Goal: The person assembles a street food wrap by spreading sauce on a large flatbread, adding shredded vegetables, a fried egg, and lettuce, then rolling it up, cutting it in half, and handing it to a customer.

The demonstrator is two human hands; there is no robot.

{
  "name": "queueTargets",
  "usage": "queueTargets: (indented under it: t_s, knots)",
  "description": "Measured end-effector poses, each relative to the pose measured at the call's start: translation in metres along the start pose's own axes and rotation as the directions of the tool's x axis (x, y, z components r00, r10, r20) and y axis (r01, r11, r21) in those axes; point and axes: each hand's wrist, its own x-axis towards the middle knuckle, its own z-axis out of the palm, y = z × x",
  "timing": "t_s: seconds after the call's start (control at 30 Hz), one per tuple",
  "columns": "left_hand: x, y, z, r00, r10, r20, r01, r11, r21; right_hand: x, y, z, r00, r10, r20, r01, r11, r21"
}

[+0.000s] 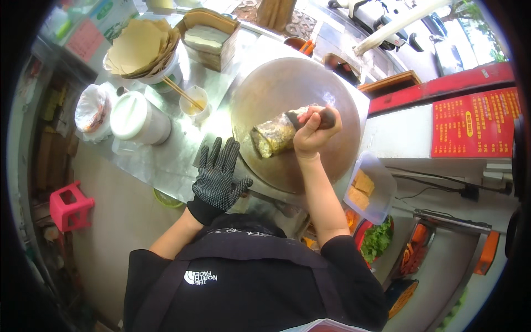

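Working a browned, folded roll (271, 135) on a round griddle (260, 91), seen at the upper centre of the frame. The roll lies slightly right of the frame's middle line, its pale, open end toward the lower left and its other end close by the bare right hand (315, 133). The fingers of that hand are curled firmly about a dark, round-ended handle (328, 118); the working end of the tool is too obscured for me to tell its shape. The left hand (217, 176), in a dotted black glove (210, 191), is held left of centre by the griddle's lower-left rim, its fingers spread and grasping nothing; whether it touches the surface beneath cannot be told. The step appears to be pressing or shifting the roll with the tool. For a good result, the tool should be kept low and its force spread along the roll, since a hard push at one end would probably drive filling out at the open one. The gloved hand, being unoccupied, seems the better one to steady that end. The bare knuckles are best kept clear of the plate, presumably hot. The cup (194, 114) with chopsticks (180, 91), at upper left, stands well apart from the roll.
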Motion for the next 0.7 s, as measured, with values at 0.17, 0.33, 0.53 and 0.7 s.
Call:
queueTargets:
  t_s: [0.17, 0.33, 0.53, 0.7]
  knots:
    - [-0.005, 0.002, -0.001, 1.000, -0.003, -0.028, 0.003, 1.000, 0.005, 0.016, -0.008, 0.002, 0.994, -0.055, -0.100, 0.065, 0.993, 0.099]
    - [-0.014, 0.003, -0.010, 0.999, 0.025, -0.042, -0.025, 1.000, -0.001, -0.001, 0.003, 0.000, 0.998, 0.062, -0.019, -0.062, 0.998, -0.032]
    - [-0.032, -0.015, -0.020, 1.000, 0.012, -0.006, -0.012, 0.999, 0.039, -0.005, 0.002, -0.003, 0.996, 0.018, 0.083, 0.002, 0.972, -0.236]
    - [-0.047, -0.035, -0.029, 0.996, 0.074, 0.053, -0.076, 0.997, 0.026, 0.009, 0.003, -0.013, 0.988, 0.152, -0.024, -0.147, 0.893, -0.426]
